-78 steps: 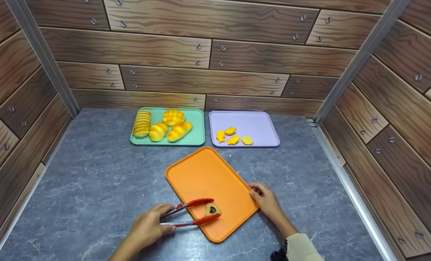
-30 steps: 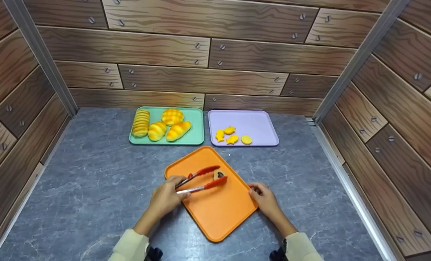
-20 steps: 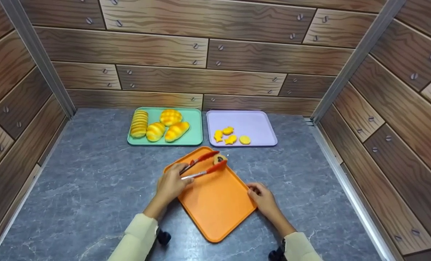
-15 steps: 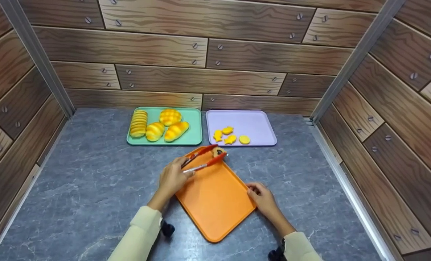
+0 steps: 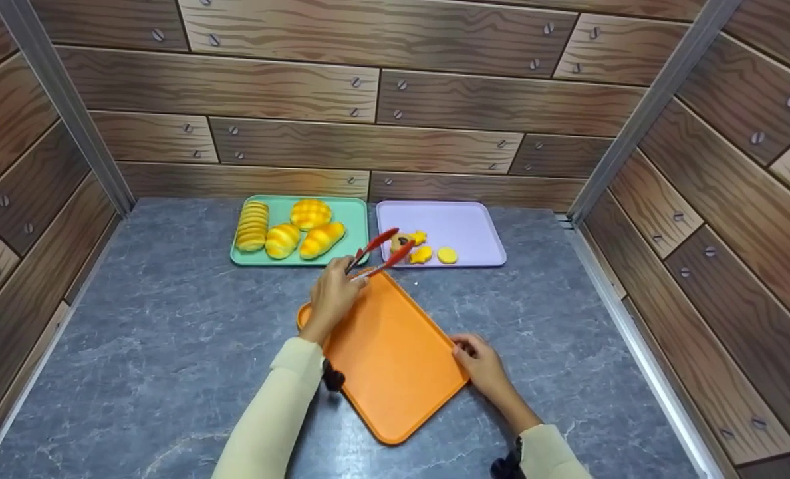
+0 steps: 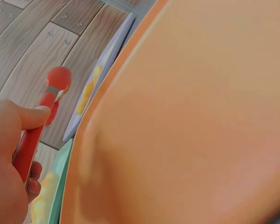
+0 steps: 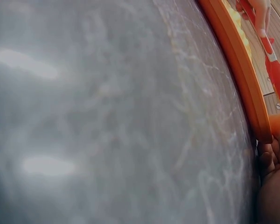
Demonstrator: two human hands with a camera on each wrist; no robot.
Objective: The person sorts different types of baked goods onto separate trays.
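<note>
My left hand [image 5: 336, 293] grips red-tipped tongs [image 5: 378, 247] above the far corner of the orange tray [image 5: 395, 359]. Between the tong tips sits a small tan cookie [image 5: 398, 243] with a dark centre, over the near left part of the lilac tray [image 5: 461, 223]. It partly covers the yellow fish-shaped pieces [image 5: 421, 255] there. In the left wrist view, thumb and fingers wrap the tongs' red handle [image 6: 29, 151]. My right hand [image 5: 483, 364] holds the orange tray's right edge, thumb on top; in the right wrist view, its fingers curl below the rim [image 7: 259, 121].
A green tray [image 5: 354, 229] at the back left bears several bread pieces, among them an oblong roll [image 5: 322, 240]. A round yellow piece [image 5: 447, 255] lies on the lilac tray. Plank-patterned walls [image 5: 288, 86] enclose the grey marbled table [image 5: 169, 319] at the back and both sides.
My left hand has carried the cookie in the tongs away from me, from over the orange tray's near end to over the lilac tray. My right hand has stayed at the orange tray's edge.
</note>
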